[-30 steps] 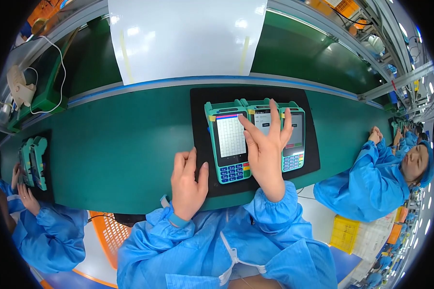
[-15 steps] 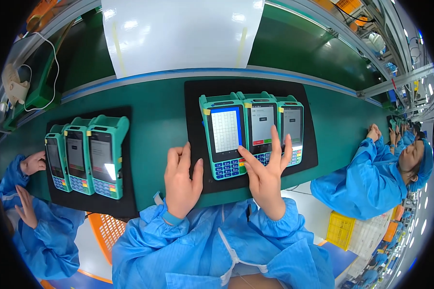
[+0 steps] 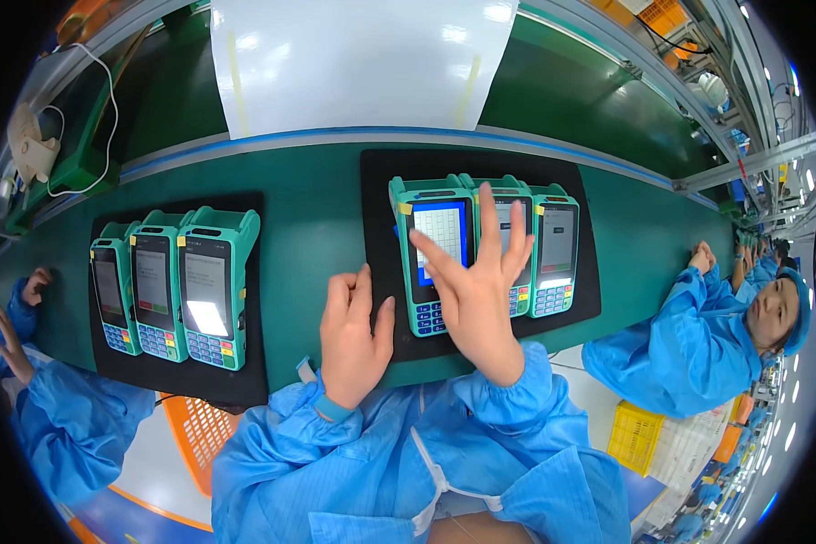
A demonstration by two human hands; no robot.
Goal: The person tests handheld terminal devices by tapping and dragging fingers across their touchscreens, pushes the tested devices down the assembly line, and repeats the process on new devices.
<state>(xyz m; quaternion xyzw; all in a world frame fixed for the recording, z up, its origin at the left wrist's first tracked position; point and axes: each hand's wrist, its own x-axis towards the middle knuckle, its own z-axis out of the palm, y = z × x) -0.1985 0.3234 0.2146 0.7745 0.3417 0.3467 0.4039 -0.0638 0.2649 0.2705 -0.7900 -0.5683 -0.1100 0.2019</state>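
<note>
Three green handheld payment terminals lie side by side on a black mat [image 3: 385, 218]. On the left terminal [image 3: 429, 319] the lit screen [image 3: 441, 220] displays a white grid with blue along its edges. My right hand [image 3: 482, 304] is spread over it, its index fingertip at the screen's left side; contact cannot be made out. Its other fingers cover part of the middle terminal [image 3: 508, 186]. Beside them, the right terminal [image 3: 556, 245] has a grey screen and is mostly uncovered. My left hand [image 3: 355, 344] rests empty at the mat's left edge, fingers loosely extended.
Three similar terminals [image 3: 210, 272] lie on another black mat [image 3: 254, 317] to the left, near a co-worker's hand [image 3: 36, 286]. Another co-worker sits at the right in a blue gown [image 3: 671, 335]. A white sheet [image 3: 354, 72] hangs beyond the green bench [image 3: 308, 208].
My right index finger has moved up and left, from the screen's lower right to its left side. The left co-worker's hand has drawn back from the terminals. The view has shifted slightly.
</note>
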